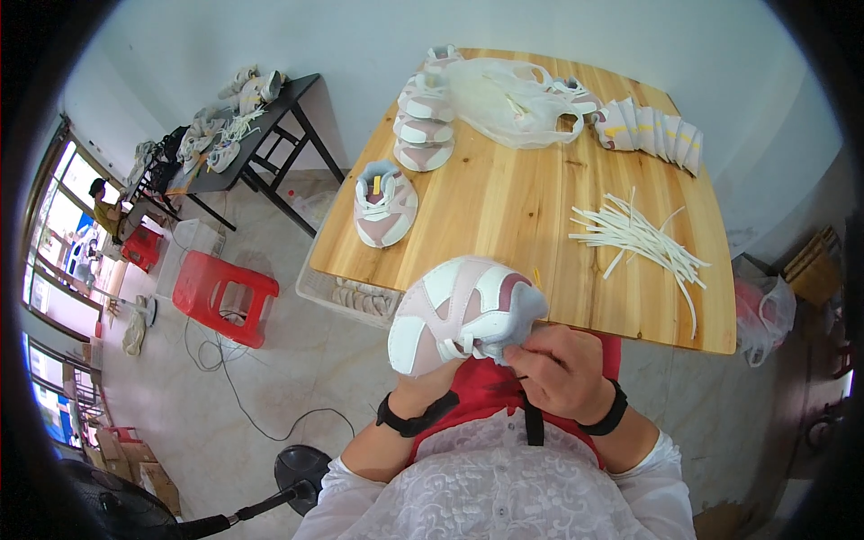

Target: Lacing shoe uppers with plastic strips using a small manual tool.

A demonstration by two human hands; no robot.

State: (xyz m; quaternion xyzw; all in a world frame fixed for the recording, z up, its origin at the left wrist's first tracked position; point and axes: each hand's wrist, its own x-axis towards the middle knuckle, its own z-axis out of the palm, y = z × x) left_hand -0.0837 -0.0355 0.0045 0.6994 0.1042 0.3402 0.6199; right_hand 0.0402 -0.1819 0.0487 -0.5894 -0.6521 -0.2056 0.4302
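A white and pale pink shoe upper [459, 310] is held tilted on its side, just off the table's near edge. My left hand [423, 387] grips it from beneath; most of its fingers are hidden behind the shoe. At the shoe's lacing opening, my right hand [562, 369] has its thumb and fingers pinched together. What lies between those fingertips is too small to make out. A short white lace end shows beside them.
On the wooden table [486, 207] are a single shoe [385, 205], stacked shoes [425, 121], a plastic bag [513, 99], a row of shoe pieces [650, 133] and loose white laces [639, 234]. A basket [346, 301] sits below. Left are a red stool [225, 297] and a fan [117, 504].
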